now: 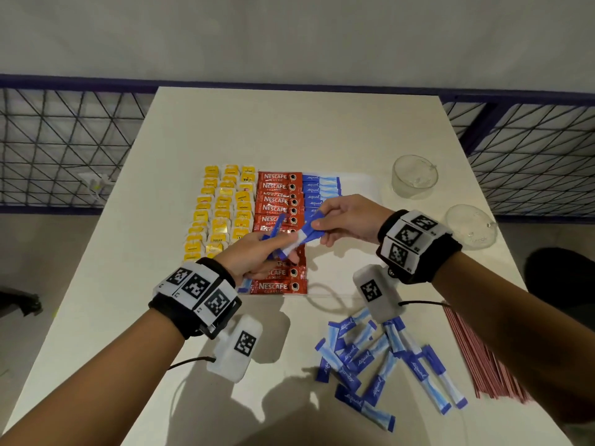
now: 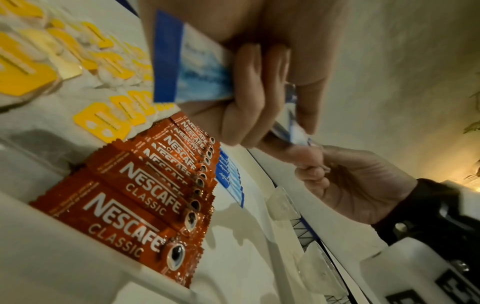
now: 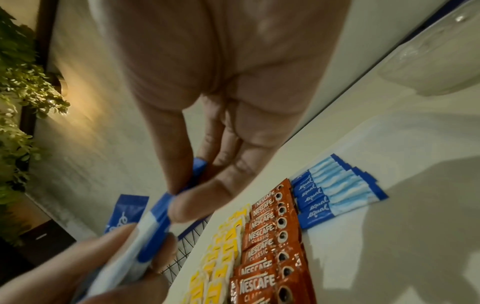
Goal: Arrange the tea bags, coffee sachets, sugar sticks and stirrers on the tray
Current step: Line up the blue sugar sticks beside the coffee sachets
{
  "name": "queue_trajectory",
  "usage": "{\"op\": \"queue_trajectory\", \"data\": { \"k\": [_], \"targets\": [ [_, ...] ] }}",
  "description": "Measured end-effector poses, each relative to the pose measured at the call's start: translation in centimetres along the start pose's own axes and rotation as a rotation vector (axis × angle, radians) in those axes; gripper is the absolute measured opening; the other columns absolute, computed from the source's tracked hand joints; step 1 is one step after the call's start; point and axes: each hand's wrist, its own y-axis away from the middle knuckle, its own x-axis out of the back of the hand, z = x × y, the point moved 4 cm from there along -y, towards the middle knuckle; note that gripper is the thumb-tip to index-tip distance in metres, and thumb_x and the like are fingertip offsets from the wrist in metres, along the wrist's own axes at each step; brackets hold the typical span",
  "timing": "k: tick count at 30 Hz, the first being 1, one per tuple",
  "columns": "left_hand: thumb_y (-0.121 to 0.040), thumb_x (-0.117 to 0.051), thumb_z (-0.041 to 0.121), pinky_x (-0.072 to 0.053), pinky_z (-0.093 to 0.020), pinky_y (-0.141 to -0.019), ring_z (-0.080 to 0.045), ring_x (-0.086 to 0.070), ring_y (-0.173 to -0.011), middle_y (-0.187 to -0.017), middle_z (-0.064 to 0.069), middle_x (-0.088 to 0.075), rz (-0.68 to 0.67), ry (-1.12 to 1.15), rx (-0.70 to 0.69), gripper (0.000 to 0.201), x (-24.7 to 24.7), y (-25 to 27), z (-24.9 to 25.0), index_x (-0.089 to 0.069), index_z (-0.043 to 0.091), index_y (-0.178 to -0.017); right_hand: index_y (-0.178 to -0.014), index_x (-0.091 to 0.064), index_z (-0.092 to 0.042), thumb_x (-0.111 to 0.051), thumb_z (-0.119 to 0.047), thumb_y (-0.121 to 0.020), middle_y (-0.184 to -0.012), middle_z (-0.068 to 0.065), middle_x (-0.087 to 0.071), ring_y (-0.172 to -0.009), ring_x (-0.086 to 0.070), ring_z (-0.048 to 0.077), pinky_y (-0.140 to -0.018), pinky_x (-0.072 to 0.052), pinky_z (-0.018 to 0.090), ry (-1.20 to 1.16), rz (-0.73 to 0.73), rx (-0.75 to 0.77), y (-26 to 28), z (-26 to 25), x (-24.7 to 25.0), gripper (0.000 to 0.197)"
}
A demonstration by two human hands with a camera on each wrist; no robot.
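I have my right hand (image 1: 346,220) pinching one end of an Equal sugar stick (image 1: 306,235) that my left hand (image 1: 257,252) grips among several, its long axis running hand to hand above the tray's (image 1: 357,181) coffee sachets (image 1: 278,201), the sugar row (image 1: 320,188) just beyond toward the far right corner.

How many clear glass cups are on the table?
2. One glass cup stands far right of the tray's sugar sticks; the other cup sits nearer, beyond the right wrist. None seem hidden.

Bare tray strip (image 1: 357,188) right of sugar row (image 1: 320,188); two glass bowls (image 1: 415,177) beyond.
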Motion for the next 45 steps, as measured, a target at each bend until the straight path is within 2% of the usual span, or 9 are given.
{"op": "queue_trajectory", "data": {
  "k": [4,8,12,20,24,28,34,39,45],
  "targets": [
    [-0.085,-0.058,0.040,-0.016,-0.016,-0.032,-0.007,-0.019,-0.029,-0.039,0.002,-0.029,-0.072,-0.061,0.003,0.036,-0.7,0.8,0.2,-0.059,0.008,-0.068,-0.082,-0.056,-0.006,-0.059,0.000,-0.086,-0.073,0.013,-0.063,-0.051,-0.060,0.011,-0.055,-0.053,0.019,-0.005,-0.077,0.009,1.3,0.3,-0.8,0.008],
    [-0.075,-0.049,0.062,-0.018,-0.018,-0.037,-0.010,-0.019,-0.036,-0.049,0.000,-0.030,-0.084,-0.154,-0.009,0.049,-1.2,1.1,0.2,-0.054,0.017,-0.058,-0.075,-0.060,-0.009,-0.063,0.000,-0.083,-0.059,0.004,-0.065,-0.046,-0.058,0.010,-0.053,-0.052,0.017,0.035,0.021,0.062,2.2,0.3,-0.1,0.012],
    [-0.090,-0.038,0.056,-0.020,-0.016,-0.035,-0.006,-0.022,-0.037,-0.047,0.011,-0.031,0.002,-0.018,-0.001,0.044,-1.0,1.0,-0.1,-0.064,0.020,-0.086,-0.074,-0.063,-0.007,-0.064,0.003,-0.081,-0.053,-0.001,-0.065,-0.045,-0.058,0.007,-0.052,-0.051,0.016,-0.036,0.134,0.155,3.0,0.1,1.3,0.012],
    [-0.081,-0.063,0.038,-0.017,-0.015,-0.033,-0.005,-0.021,-0.030,-0.043,0.007,-0.030,0.031,0.181,0.011,0.033,-1.5,1.1,-0.4,-0.047,0.016,-0.062,-0.073,-0.067,-0.008,-0.066,0.013,-0.074,-0.056,-0.005,-0.066,-0.049,-0.058,0.003,-0.059,-0.051,0.012,0.068,0.115,0.236,4.3,0.3,0.6,0.021],
    [-0.067,-0.066,0.039,-0.017,-0.015,-0.033,-0.005,-0.021,-0.031,-0.044,0.006,-0.028,-0.040,0.142,-0.026,0.028,-2.4,1.5,0.1,-0.063,0.012,-0.076,-0.073,-0.063,-0.012,-0.062,0.014,-0.077,-0.069,0.006,-0.062,-0.050,-0.058,0.001,-0.060,-0.051,0.012,0.080,0.128,0.252,4.5,0.1,0.6,0.026],
    [-0.079,-0.065,0.034,-0.018,-0.015,-0.033,-0.006,-0.020,-0.031,-0.042,0.006,-0.029,-0.043,0.063,-0.034,0.027,-3.1,1.4,0.1,-0.065,0.010,-0.092,-0.075,-0.060,-0.013,-0.057,0.016,-0.080,-0.076,0.005,-0.063,-0.059,-0.062,0.010,-0.058,-0.054,0.014,0.060,0.137,0.181,4.0,0.9,0.2,0.029],
    [-0.080,-0.067,0.039,-0.017,-0.016,-0.034,-0.006,-0.019,-0.033,-0.042,0.008,-0.029,0.110,0.109,-0.063,0.029,-2.8,0.5,0.3,-0.050,0.017,-0.071,-0.085,-0.059,-0.009,-0.056,-0.006,-0.089,-0.084,0.009,-0.063,-0.072,-0.062,0.017,-0.068,-0.053,0.023,-0.063,0.020,0.042,3.6,2.1,-1.0,0.006],
    [-0.083,-0.065,0.036,-0.019,-0.015,-0.033,-0.006,-0.019,-0.032,-0.039,0.010,-0.028,0.144,0.052,-0.054,0.034,-2.3,0.2,0.1,-0.043,0.018,-0.065,-0.095,-0.054,-0.010,-0.041,-0.017,-0.098,-0.087,0.005,-0.059,-0.073,-0.059,0.017,-0.066,-0.049,0.026,-0.163,0.054,0.033,3.1,2.2,-1.4,0.015],
    [-0.080,-0.069,0.035,-0.019,-0.017,-0.036,-0.008,-0.018,-0.033,-0.039,0.007,-0.028,0.200,0.025,-0.055,0.045,-1.2,0.2,-0.1,-0.037,0.019,-0.053,-0.089,-0.055,-0.012,-0.049,-0.023,-0.095,-0.092,0.002,-0.062,-0.081,-0.062,0.017,-0.069,-0.051,0.026,-0.119,-0.021,-0.016,2.3,2.1,-2.7,0.014]
  ]
}}
